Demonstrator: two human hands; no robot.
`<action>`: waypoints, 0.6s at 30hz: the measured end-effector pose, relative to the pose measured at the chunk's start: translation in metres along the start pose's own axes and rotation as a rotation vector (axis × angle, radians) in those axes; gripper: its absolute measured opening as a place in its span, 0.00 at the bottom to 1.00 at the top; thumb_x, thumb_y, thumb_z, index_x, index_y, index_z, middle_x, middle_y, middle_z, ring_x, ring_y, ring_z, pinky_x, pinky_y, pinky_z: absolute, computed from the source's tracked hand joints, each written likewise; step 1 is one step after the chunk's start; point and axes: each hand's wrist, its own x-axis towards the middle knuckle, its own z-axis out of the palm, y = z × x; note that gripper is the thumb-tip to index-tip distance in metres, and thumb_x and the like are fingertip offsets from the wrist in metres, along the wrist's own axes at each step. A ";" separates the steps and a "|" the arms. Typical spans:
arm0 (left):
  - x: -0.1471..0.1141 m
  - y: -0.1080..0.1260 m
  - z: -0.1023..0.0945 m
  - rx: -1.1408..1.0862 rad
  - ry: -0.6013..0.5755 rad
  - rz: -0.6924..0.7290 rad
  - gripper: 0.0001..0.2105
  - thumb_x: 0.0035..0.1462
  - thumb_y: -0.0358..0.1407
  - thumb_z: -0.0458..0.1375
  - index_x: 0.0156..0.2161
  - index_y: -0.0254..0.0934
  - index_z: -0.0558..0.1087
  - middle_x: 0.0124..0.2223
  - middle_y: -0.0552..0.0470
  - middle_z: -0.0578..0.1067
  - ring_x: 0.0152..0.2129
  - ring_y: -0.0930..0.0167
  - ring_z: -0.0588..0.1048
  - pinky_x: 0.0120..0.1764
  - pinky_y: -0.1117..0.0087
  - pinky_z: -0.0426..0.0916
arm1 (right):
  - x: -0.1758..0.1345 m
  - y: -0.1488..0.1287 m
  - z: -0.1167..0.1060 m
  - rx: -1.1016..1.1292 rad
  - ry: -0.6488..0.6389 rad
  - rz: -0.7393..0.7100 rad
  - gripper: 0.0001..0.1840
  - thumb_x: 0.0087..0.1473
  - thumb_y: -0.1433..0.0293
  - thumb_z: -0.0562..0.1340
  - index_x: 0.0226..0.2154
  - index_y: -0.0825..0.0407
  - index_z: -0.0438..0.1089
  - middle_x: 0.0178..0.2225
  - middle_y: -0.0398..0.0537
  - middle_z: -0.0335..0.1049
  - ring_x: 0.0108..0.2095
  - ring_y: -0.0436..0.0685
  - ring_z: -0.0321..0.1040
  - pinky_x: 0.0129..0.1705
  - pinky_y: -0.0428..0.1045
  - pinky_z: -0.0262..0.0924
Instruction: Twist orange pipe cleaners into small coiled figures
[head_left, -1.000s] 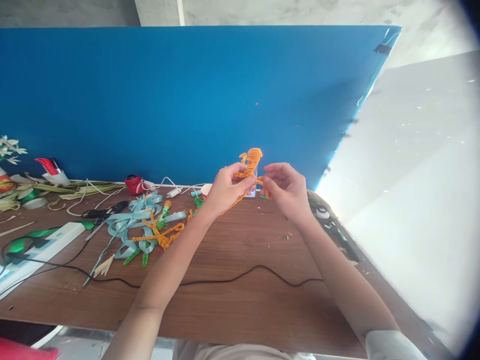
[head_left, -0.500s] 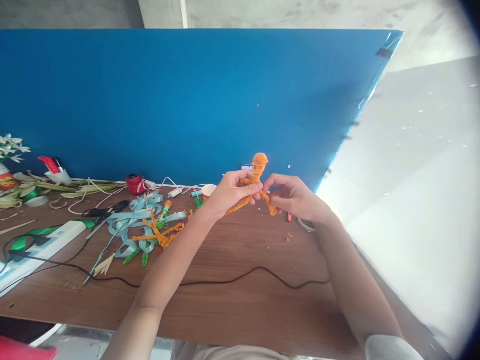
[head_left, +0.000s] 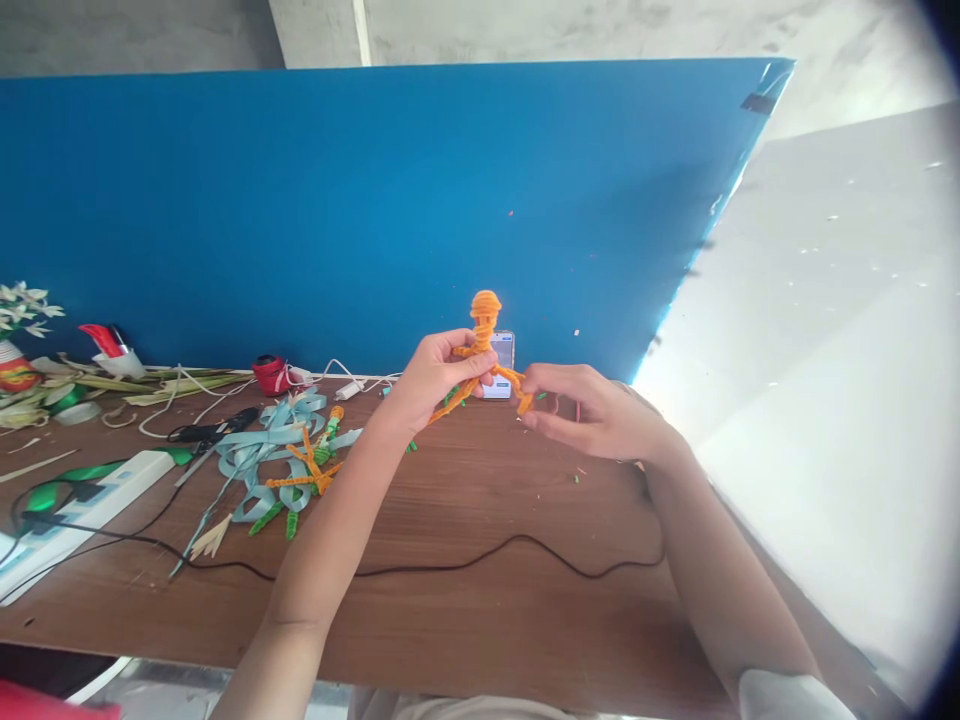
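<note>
An orange pipe-cleaner figure (head_left: 485,312) is held up above the table, its wound, rounded head on top and its twisted limbs hanging below. My left hand (head_left: 448,372) pinches its middle between thumb and fingers. The end of the limb on the right side lies between the thumb and fingertips of my right hand (head_left: 581,408), which is closed on it. Another orange pipe-cleaner piece (head_left: 321,478) lies on the table left of my left forearm, among green pipe cleaners (head_left: 264,518) and light blue ribbon (head_left: 255,450).
A phone (head_left: 502,360) leans against the blue panel (head_left: 337,200) behind the figure. A white power strip (head_left: 90,515) and a glue gun (head_left: 217,427) lie at the left. A black cable (head_left: 465,566) runs across the table (head_left: 480,620). A red object (head_left: 270,375) stands by the panel.
Both hands and the figure have shifted left, uncovering more of the phone. My right hand has moved slightly away from my left, with its fingertips at the limb's end.
</note>
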 end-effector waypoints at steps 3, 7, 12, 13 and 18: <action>-0.002 0.004 -0.005 0.004 -0.005 0.016 0.10 0.51 0.37 0.69 0.34 0.34 0.74 0.26 0.56 0.74 0.21 0.78 0.71 0.26 0.76 0.67 | -0.003 -0.006 -0.003 0.040 0.050 -0.044 0.07 0.61 0.63 0.61 0.35 0.50 0.70 0.35 0.48 0.71 0.32 0.52 0.65 0.30 0.46 0.59; 0.002 0.002 -0.006 0.026 0.053 0.028 0.10 0.50 0.37 0.69 0.34 0.35 0.75 0.26 0.55 0.74 0.21 0.78 0.70 0.27 0.74 0.67 | 0.000 -0.007 0.005 -0.149 0.203 0.094 0.12 0.60 0.64 0.62 0.26 0.50 0.66 0.30 0.45 0.68 0.28 0.51 0.60 0.27 0.47 0.53; 0.009 0.000 -0.014 0.017 0.225 0.081 0.11 0.49 0.38 0.69 0.33 0.34 0.74 0.26 0.54 0.74 0.21 0.77 0.71 0.26 0.75 0.67 | 0.005 -0.002 0.014 -0.414 0.494 0.256 0.19 0.57 0.68 0.60 0.18 0.51 0.57 0.26 0.45 0.65 0.25 0.51 0.57 0.26 0.48 0.49; 0.009 0.002 -0.016 0.024 0.250 0.088 0.11 0.48 0.37 0.69 0.33 0.33 0.74 0.26 0.54 0.74 0.21 0.78 0.71 0.26 0.75 0.68 | 0.005 -0.002 0.015 -0.409 0.507 0.261 0.19 0.58 0.67 0.60 0.18 0.51 0.58 0.26 0.46 0.66 0.24 0.51 0.58 0.25 0.48 0.48; 0.002 0.016 -0.021 0.092 0.277 0.125 0.11 0.49 0.37 0.69 0.32 0.33 0.74 0.26 0.54 0.74 0.22 0.77 0.71 0.27 0.75 0.69 | 0.003 -0.008 0.011 -0.258 0.459 0.257 0.25 0.62 0.60 0.58 0.17 0.51 0.58 0.23 0.45 0.65 0.22 0.50 0.57 0.25 0.49 0.49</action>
